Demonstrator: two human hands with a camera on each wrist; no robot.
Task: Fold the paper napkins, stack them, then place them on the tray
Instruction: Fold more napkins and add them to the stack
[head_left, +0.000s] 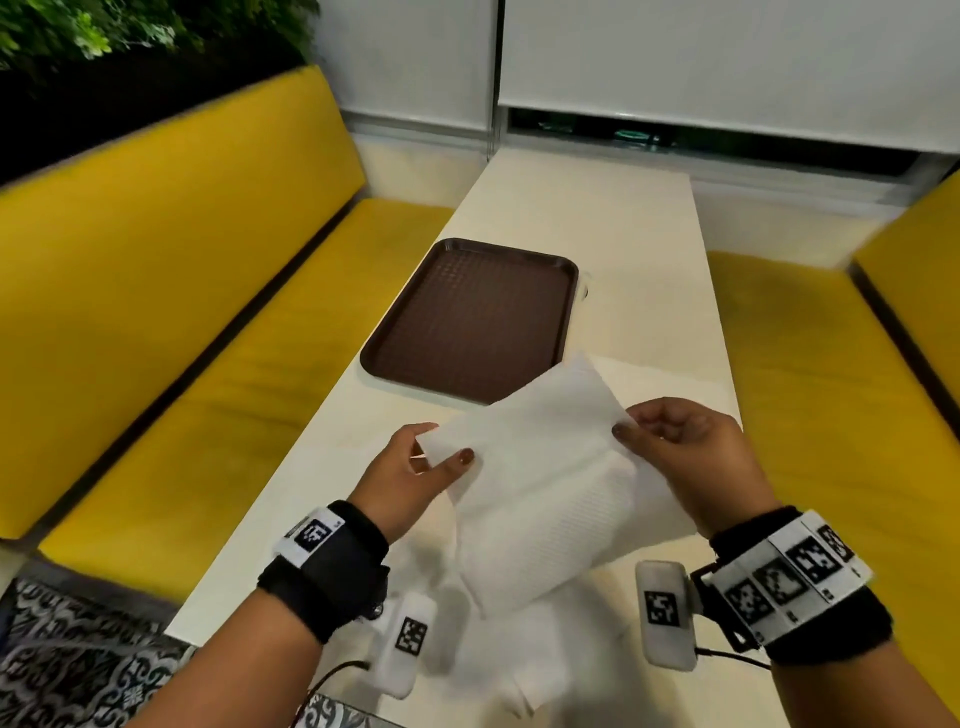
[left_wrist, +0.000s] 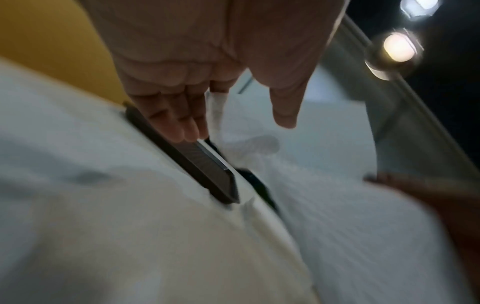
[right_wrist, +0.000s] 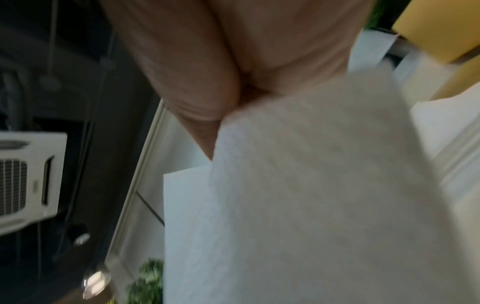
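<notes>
I hold one white paper napkin (head_left: 545, 467) lifted over the near part of the table, partly folded and hanging toward me. My left hand (head_left: 441, 447) pinches its left corner, thumb on top. My right hand (head_left: 631, 426) pinches the right corner. In the left wrist view the napkin (left_wrist: 337, 205) runs past my fingers (left_wrist: 182, 115). In the right wrist view the blurred napkin (right_wrist: 311, 185) comes out of my right hand (right_wrist: 233, 92). The brown tray (head_left: 467, 322) lies bare beyond my hands, its rim (left_wrist: 202, 164) just beyond my left fingertips. More white napkins (head_left: 524, 670) lie below the held one.
The long white table (head_left: 623, 249) runs away from me to a window with white blinds. Yellow benches stand along the left (head_left: 182, 312) and right (head_left: 831, 389). Another white sheet (head_left: 660, 374) seems to lie flat right of the tray.
</notes>
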